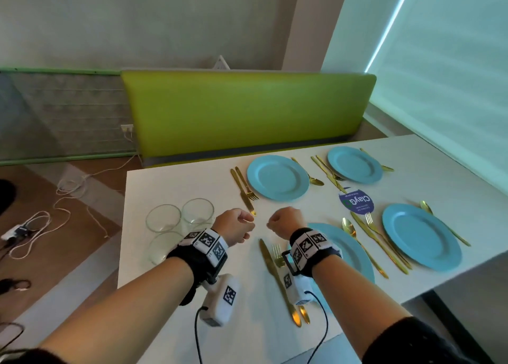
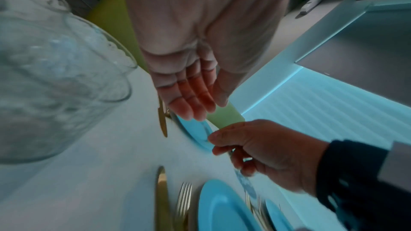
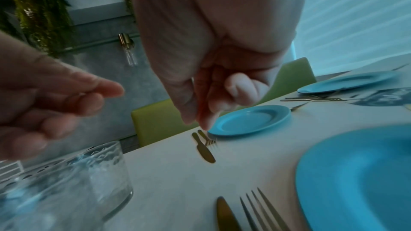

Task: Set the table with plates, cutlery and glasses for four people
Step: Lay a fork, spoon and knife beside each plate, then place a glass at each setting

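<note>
Four blue plates lie on the white table (image 1: 176,295): two far ones (image 1: 277,178) (image 1: 354,164), one at the right (image 1: 420,235) and a near one (image 1: 354,253) partly under my right wrist. Gold cutlery flanks each plate, among it a knife (image 1: 276,275) and a fork (image 1: 277,253) near me. Three clear glasses (image 1: 163,218) (image 1: 198,211) (image 1: 165,246) cluster at the table's left. My left hand (image 1: 236,226) hovers just right of them with fingers (image 2: 191,101) hanging relaxed and empty. Beside it, my right hand (image 1: 283,220) hangs loosely curled (image 3: 213,97) over bare table, holding nothing.
A green bench back (image 1: 247,110) runs along the table's far side. A round blue "ClayGo" sign (image 1: 356,200) lies between the plates. White cables and a charger (image 1: 41,226) trail over the floor left of the table. A bright blind fills the right.
</note>
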